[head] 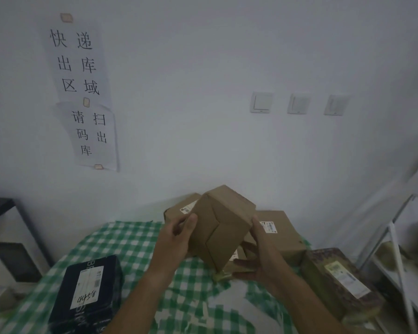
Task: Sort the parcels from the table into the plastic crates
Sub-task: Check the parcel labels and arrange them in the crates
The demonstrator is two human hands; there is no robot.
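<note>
A plain brown cardboard parcel (221, 225) is held tilted above the table, between both hands. My left hand (176, 239) grips its left side with the thumb on the front face. My right hand (257, 257) cups its lower right side, fingers spread beneath it. On the green-checked tablecloth (121, 239) lie more parcels: a dark blue box with a white label (87, 292) at the near left, two brown boxes (184, 207) (279, 232) behind the held one, and a patterned brown box (340, 280) at the right. No plastic crate is in view.
A white wall with taped paper signs (82, 92) and three light switches (298, 103) rises behind the table. A white metal rack (401, 256) stands at the right. A dark-topped cabinet (7, 237) stands at the left.
</note>
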